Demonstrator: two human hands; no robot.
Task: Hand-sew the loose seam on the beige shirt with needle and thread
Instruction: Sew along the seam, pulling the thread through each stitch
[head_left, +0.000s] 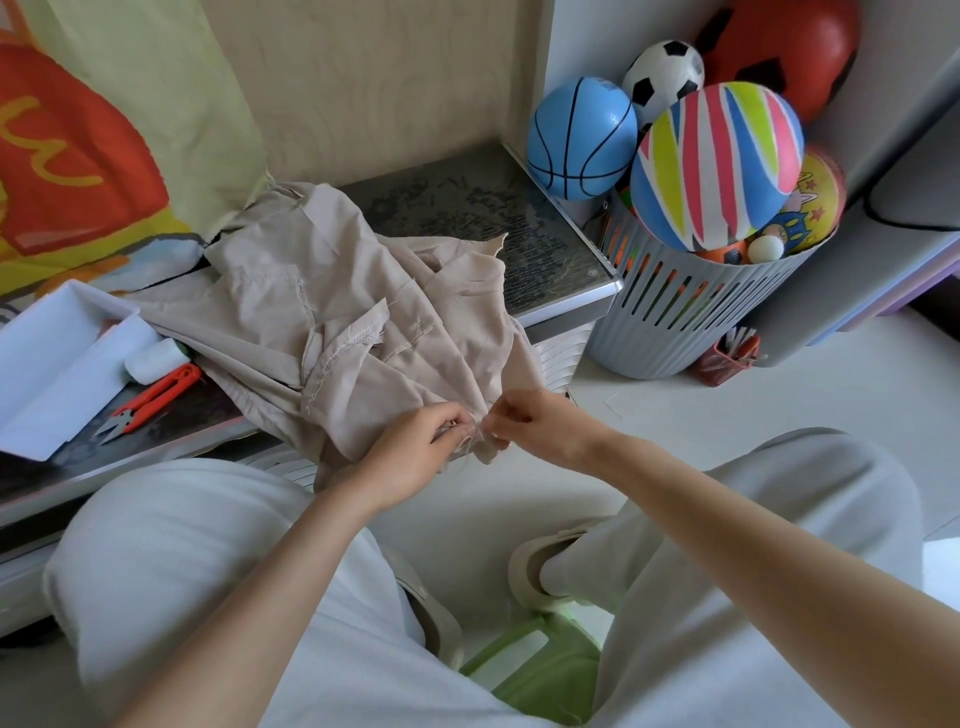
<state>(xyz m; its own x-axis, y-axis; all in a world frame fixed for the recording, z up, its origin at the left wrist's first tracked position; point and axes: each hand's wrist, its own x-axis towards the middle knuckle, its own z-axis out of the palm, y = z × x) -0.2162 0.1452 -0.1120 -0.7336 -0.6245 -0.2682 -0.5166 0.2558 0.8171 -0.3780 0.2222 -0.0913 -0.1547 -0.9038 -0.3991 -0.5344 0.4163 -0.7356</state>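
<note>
Beige and crumpled, the shirt (332, 306) lies heaped across the dark desk (519, 218) in the middle of the frame. Its lower edge spills over the desk's front edge toward my lap. Both hands meet at that hanging hem, just below centre. My left hand (415, 441) has its grip pinching the hem, fingers curled tight on the fold. My right hand (540, 426) is just beside it, almost touching, its grip pinching the same edge of cloth with the fingertips pressed together. A needle or thread between them is too small for me to make out.

At the left of the frame, orange snips (156, 397) lie on the desk next to a white tray (57, 358). At the upper right a grey slotted basket (691, 306) stands on the floor, piled with balls. A striped ball (719, 166) sits on top and a blue basketball (582, 137) beside it. A green stool (540, 670) shows between my knees at the bottom.
</note>
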